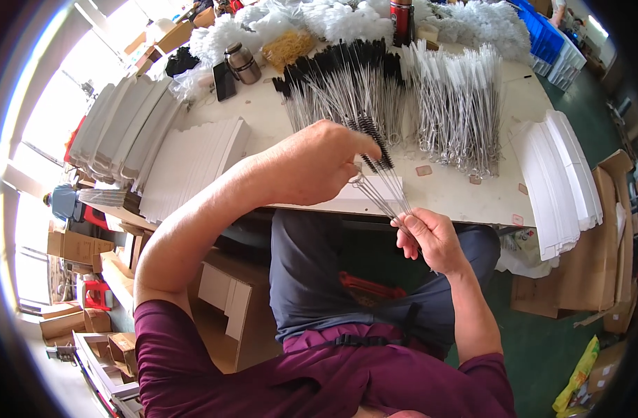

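In my right hand (434, 240) is a small bunch of wire-handled bottle brushes, gripped by their thin wire stems (400, 202). Looped wire ends (363, 182) stick out from this bunch toward the upper left. Black bristle heads (383, 161) rise above it, beside the fingers of my left hand (319, 164). That hand reaches in from the left, its finger and thumb apart at the bristles; whether it touches them is unclear. Behind my hands a large pile of black-bristled brushes (343, 80) lies on the table, with a pile of white-bristled ones (458, 97) to its right.
White folded card sheets (193, 157) lie on the table (437, 191) at left, and more stacked white card (559, 181) hangs over the right edge. A steel flask (243, 64), a phone (223, 81) and bagged white brushes (347, 22) are at the back. Cardboard boxes (573, 282) stand on the floor.
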A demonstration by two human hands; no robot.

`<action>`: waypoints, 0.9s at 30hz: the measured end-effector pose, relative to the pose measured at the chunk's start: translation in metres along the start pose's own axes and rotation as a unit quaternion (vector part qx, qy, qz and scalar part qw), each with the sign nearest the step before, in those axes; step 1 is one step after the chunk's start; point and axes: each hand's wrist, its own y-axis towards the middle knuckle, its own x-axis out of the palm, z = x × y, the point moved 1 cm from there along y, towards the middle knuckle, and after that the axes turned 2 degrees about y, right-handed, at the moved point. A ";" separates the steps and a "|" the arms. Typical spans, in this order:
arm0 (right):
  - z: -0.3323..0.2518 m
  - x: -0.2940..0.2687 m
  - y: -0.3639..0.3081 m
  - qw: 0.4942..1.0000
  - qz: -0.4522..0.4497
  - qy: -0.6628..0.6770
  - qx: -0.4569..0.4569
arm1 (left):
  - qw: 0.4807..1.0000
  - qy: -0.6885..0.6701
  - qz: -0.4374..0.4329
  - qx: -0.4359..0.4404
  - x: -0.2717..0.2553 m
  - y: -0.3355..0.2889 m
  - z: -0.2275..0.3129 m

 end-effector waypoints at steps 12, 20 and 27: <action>0.012 -0.003 -0.009 0.998 0.048 0.007 -0.028 | 0.877 -0.415 -0.004 -0.244 0.007 -0.004 -0.006; 0.012 0.018 0.004 0.995 0.024 0.088 -0.036 | 0.838 -0.489 0.048 -0.238 0.028 -0.009 -0.007; 0.016 0.028 0.017 0.994 0.014 0.096 -0.055 | 0.864 -0.454 0.021 -0.216 0.030 -0.010 -0.002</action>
